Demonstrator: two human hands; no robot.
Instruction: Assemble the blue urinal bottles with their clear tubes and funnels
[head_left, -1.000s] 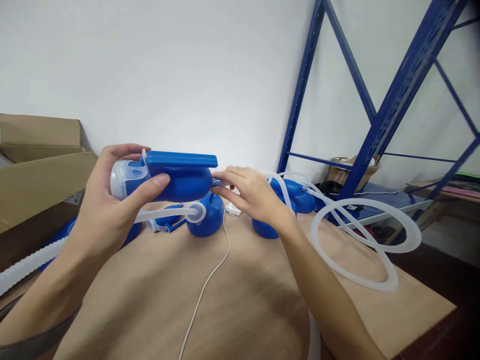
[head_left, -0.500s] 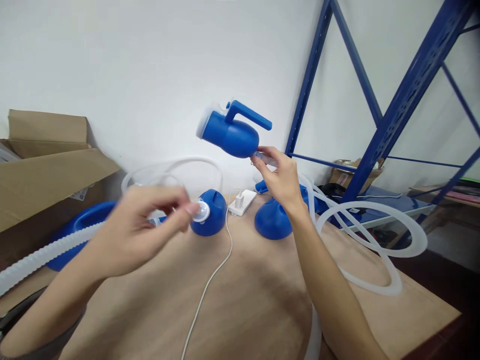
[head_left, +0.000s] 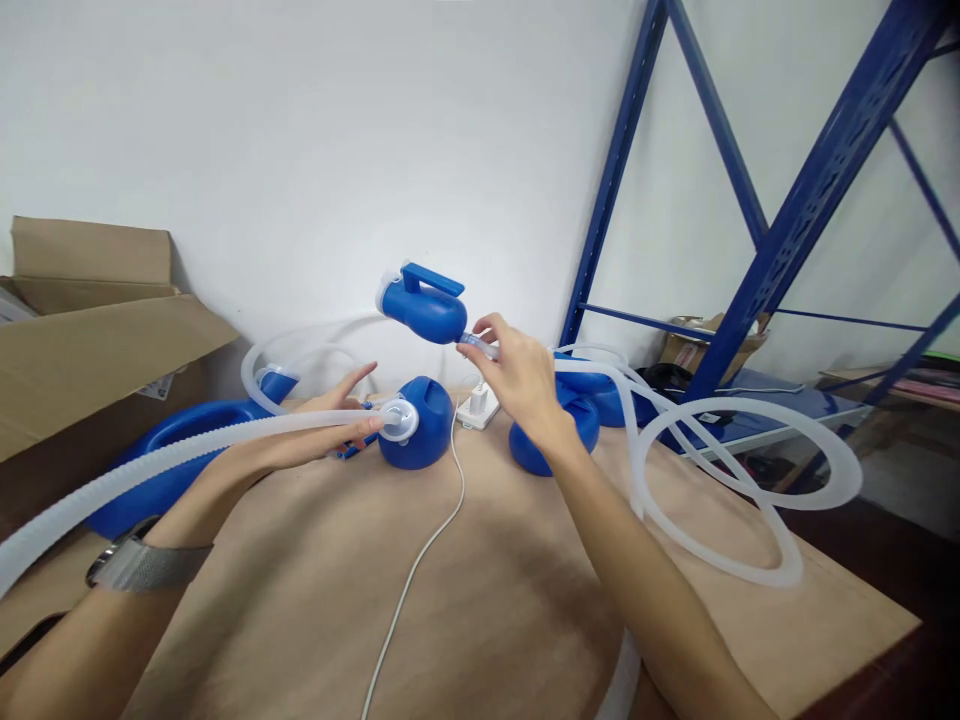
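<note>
Above the table, my right hand (head_left: pixel 517 370) pinches a clear hose end (head_left: pixel 484 347). It joins the rounded end of a blue handled urinal-shaped piece (head_left: pixel 427 312), which tilts up to the left with a white mouth. My left hand (head_left: pixel 337 398) reaches forward with fingers spread, partly hidden behind a ribbed white hose (head_left: pixel 255 428). Its thumb is at the white cap (head_left: pixel 400 419) of a blue jug (head_left: pixel 424 440) on the table; I cannot tell whether it presses on the cap. Past my right wrist lies another blue jug (head_left: pixel 532 450).
A larger blue container (head_left: pixel 142 490) sits at left, before an open cardboard box (head_left: pixel 97 345). A white power strip (head_left: pixel 478 405) with its cable (head_left: pixel 424 555) lies mid-table (head_left: pixel 510 600). Coiled white hose (head_left: pixel 787 575) overhangs the right edge, near a blue metal rack (head_left: pixel 757 290).
My right hand has moved left and down with the blue handled piece. My left hand has gone forward beside the jug's cap, and its fingers have spread.
</note>
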